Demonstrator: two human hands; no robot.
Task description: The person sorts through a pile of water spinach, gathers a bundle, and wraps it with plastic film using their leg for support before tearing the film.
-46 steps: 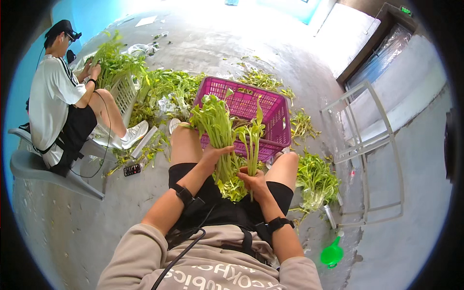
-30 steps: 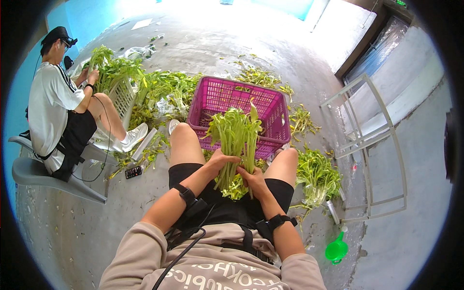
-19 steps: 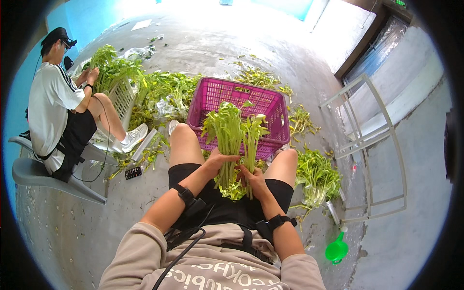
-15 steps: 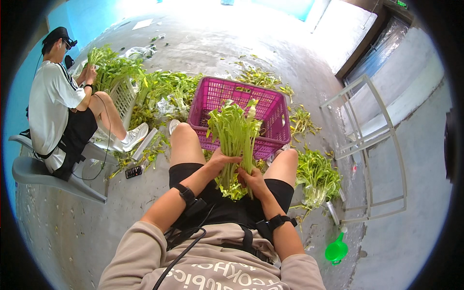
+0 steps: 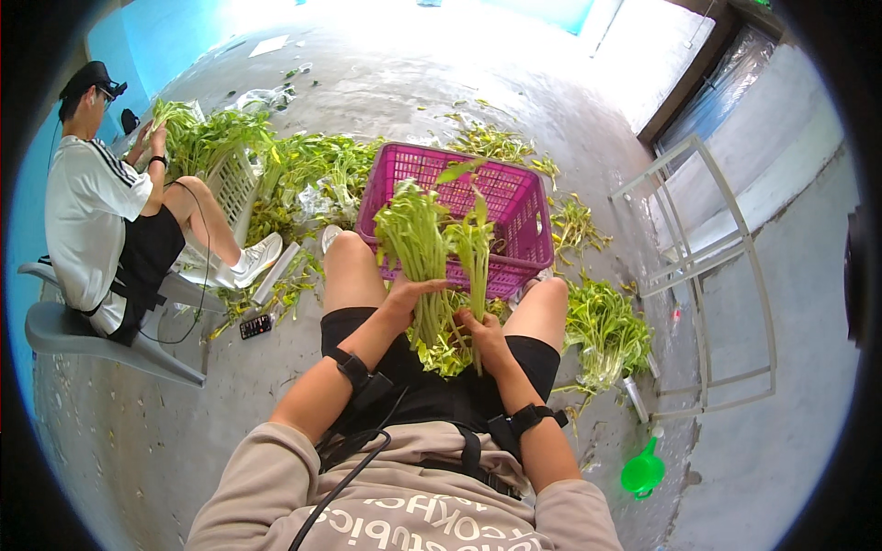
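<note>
My left hand [image 5: 407, 300] is closed round the larger bunch of leafy green stems [image 5: 418, 234], its thumb stretched across toward the right. A thinner bunch of stems [image 5: 474, 253] stands upright in my right hand [image 5: 484, 338], pinched low on the stalks. A narrow gap parts the two bunches at the top; their leafy ends rise in front of the purple plastic crate [image 5: 516, 277]. This crate stands on the floor just past my knees. Yellowish leaves [image 5: 447, 356] show below my hands, between my thighs.
Greens [image 5: 317, 165] lie heaped at the far left by a pale crate [image 5: 241, 188]. A seated co-worker [image 5: 96, 207] holds stems there. More greens [image 5: 606, 335] lie by my right knee, near a metal frame [image 5: 707, 266] and a green funnel-like thing [image 5: 643, 473]. A black handset [image 5: 256, 326] lies on the floor.
The stems have come apart into two bunches. My left hand has moved a little left with the larger one, and my right hand slightly right with the thinner one.
</note>
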